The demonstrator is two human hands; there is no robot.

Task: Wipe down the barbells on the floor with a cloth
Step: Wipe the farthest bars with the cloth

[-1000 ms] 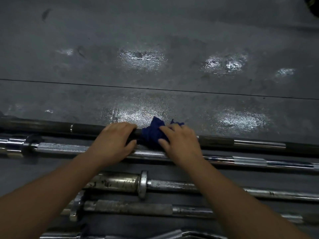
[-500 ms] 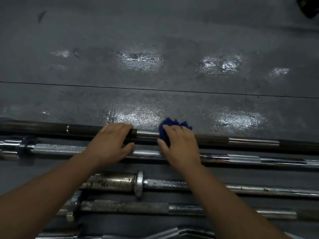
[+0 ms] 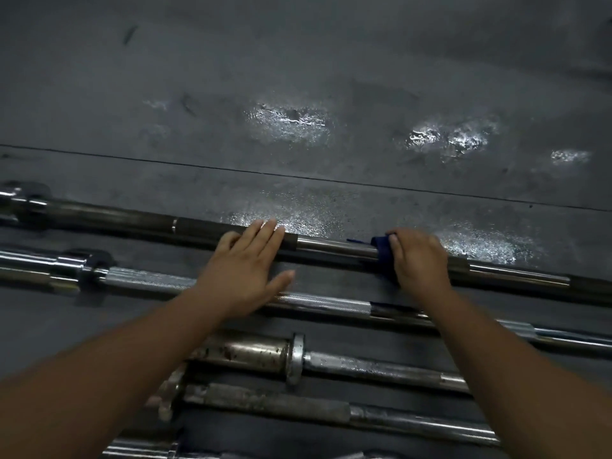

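The dark steel barbell farthest from me (image 3: pixel 331 248) lies on the grey rubber floor (image 3: pixel 298 61), long axis running left to right, dipping slightly toward the right. My right hand (image 3: pixel 419 258) has its fingers curled over the bar, pressing a small dark blue cloth (image 3: pixel 381 251) around the shaft; cloth mostly hidden under the hand. My left hand (image 3: pixel 246 266) lies flat, fingers straight, resting on the dark knurled section well to the left, thumb spread toward me (looks like it's steadying the bar, my guess).

The relation that matters: the cloth sits on the smooth bright section, and the unwiped shaft stretches on both sides along that same axis. Right hand is the one nearer the right stretch, so I judge the next stroke slides along the bar, not across it.

Room: open floor beyond the bar, nothing on it but glare patches and a seam line. Toward me it's tight: a chrome knurled barbell (image 3: pixel 314 303) lies just beside, then a rusty collared bar (image 3: pixel 364 369) and another worn bar (image 3: pixel 298 405).
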